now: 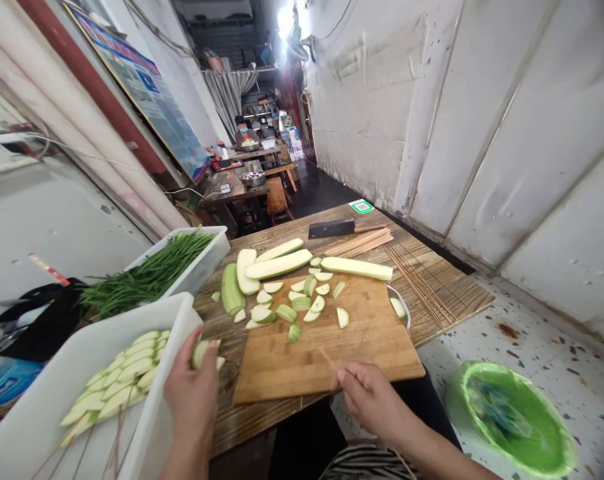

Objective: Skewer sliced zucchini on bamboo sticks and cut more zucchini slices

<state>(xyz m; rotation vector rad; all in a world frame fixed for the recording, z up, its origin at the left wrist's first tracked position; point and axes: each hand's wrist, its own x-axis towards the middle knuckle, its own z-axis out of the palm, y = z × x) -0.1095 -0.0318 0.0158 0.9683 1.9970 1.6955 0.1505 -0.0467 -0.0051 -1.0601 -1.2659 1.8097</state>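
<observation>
My left hand (195, 383) is closed around pale green zucchini slices (200, 355), beside the right wall of a white plastic tub (182, 308). Between the fingers of my right hand (369, 400) is a thin bamboo skewer (329, 359), its tip pointing up and left over the wooden cutting board (327, 360). Cut zucchini pieces (343, 317) lie scattered across the board's far half. Longer zucchini halves (279, 265) rest along its far edge. Inside the tub are rows of skewered zucchini slices (127, 373) with their sticks toward me.
A cleaver (332, 229) lies at the table's far side, near bundles of bamboo skewers (427, 287). Another white tub (217, 243) holds long green vegetables (157, 267). A green-lined bin (512, 417) stands on the floor at right. Someone (243, 130) sits at a distant table.
</observation>
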